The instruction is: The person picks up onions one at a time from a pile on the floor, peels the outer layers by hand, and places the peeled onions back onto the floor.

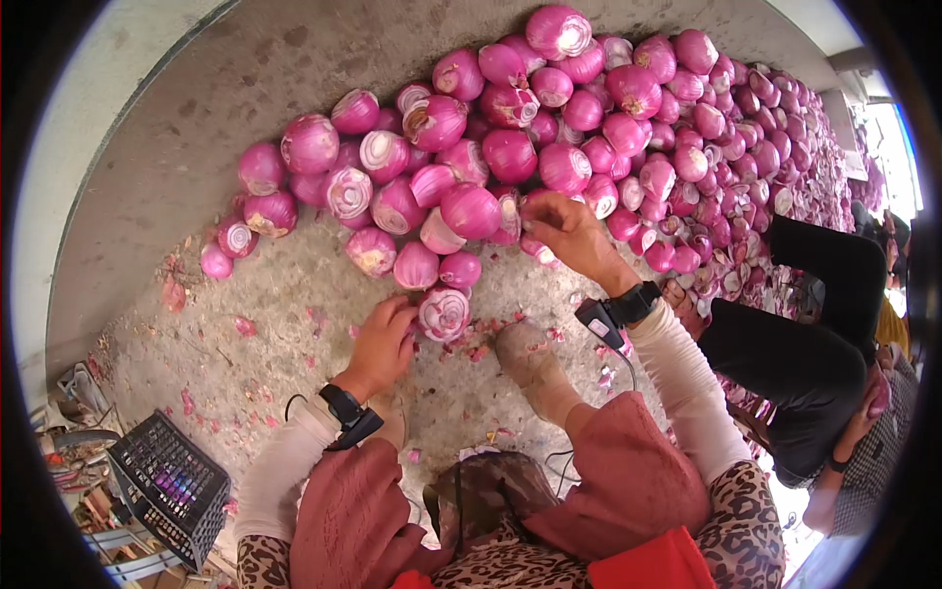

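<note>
My left hand (381,344) is beside a pink onion (444,314) at the near edge of a heap. Its fingers are loosely bent, with the tips close against the onion's left side; I see nothing wrapped in them. My right hand (577,236) reaches over the heap's front edge, fingers curled together near a partly covered onion (538,249). What those fingers hold, if anything, is hidden. Around both hands lie peeled onions with pale cut ends, among them a large round onion (470,211) and a smaller onion (459,268).
The heap (687,157) stretches away to the right along a grey wall (196,118). Skin scraps litter the concrete floor (294,344). A black plastic crate (169,486) stands at lower left. Another person in black trousers (795,363) sits close on my right.
</note>
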A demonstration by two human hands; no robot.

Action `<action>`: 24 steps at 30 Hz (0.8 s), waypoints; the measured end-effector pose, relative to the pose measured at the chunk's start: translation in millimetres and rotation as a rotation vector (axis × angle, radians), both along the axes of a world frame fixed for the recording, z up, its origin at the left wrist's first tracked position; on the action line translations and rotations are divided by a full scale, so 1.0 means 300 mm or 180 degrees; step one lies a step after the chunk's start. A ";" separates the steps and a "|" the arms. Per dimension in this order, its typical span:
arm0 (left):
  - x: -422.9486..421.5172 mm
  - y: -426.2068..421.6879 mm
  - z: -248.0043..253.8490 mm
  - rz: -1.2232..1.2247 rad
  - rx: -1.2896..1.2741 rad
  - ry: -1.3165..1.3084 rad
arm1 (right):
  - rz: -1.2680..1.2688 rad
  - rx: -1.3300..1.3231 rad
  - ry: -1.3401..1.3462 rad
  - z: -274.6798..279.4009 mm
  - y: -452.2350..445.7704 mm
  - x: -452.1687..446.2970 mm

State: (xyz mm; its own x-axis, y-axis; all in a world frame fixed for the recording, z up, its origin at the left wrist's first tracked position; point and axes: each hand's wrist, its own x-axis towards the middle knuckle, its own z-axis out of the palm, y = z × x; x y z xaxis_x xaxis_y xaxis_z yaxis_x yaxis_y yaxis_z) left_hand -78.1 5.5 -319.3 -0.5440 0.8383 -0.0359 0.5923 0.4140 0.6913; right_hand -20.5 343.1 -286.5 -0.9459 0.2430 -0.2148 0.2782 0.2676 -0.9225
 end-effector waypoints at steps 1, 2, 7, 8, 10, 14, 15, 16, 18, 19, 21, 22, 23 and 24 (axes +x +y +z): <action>-0.003 -0.007 0.001 0.0002 0.0008 0.0009 | 0.0103 0.0185 0.0034 0.011 -0.005 -0.020; -0.008 -0.013 0.008 -0.0029 -0.0135 0.0127 | -0.0032 0.0159 0.0184 0.021 -0.002 -0.050; -0.020 -0.056 -0.013 0.0056 -0.0492 0.0188 | -0.0245 0.1318 0.0470 0.074 0.078 -0.224; -0.020 -0.061 -0.014 0.0086 -0.0545 0.0133 | -0.0391 0.1550 0.0446 0.095 0.089 -0.261; -0.017 -0.075 -0.020 0.0118 -0.0605 0.0075 | -0.0535 0.1775 0.0420 0.122 0.099 -0.333; -0.016 -0.084 -0.026 0.0179 -0.0584 0.0047 | -0.0682 0.3143 0.0372 0.103 0.133 -0.451; -0.016 -0.086 -0.022 0.0218 -0.0570 0.0024 | -0.0611 0.3402 0.0519 0.084 0.141 -0.471; -0.017 -0.088 -0.018 0.0228 -0.0570 0.0027 | -0.0605 0.3401 0.0527 0.071 0.154 -0.489; -0.022 -0.082 -0.004 0.0286 -0.0328 -0.0142 | -0.0584 0.3356 0.0725 0.075 0.173 -0.502; -0.026 -0.079 0.002 0.0292 -0.0327 -0.0139 | -0.0580 0.3355 0.0731 0.077 0.184 -0.492; -0.044 -0.062 0.041 0.0429 -0.0061 -0.0939 | -0.0365 0.2584 0.0889 0.121 0.184 -0.462; -0.046 -0.056 0.056 0.0429 -0.0064 -0.0943 | -0.0530 0.1828 0.0523 0.114 0.187 -0.453; -0.053 -0.046 0.069 0.0538 0.0002 -0.1112 | -0.0528 0.1830 0.0528 0.131 0.179 -0.434; -0.063 -0.029 0.094 0.0656 0.0073 -0.1279 | -0.0577 0.0844 0.0382 0.159 0.157 -0.400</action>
State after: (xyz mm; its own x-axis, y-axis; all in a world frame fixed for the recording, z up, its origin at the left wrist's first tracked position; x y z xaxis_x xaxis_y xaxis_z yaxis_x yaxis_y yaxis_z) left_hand -97.0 -3.2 -291.0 -0.6464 0.7169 -0.2611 0.1819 0.4772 0.8598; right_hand -140.6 390.2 -238.8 -0.8970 0.4419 -0.0112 0.2367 0.4588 -0.8564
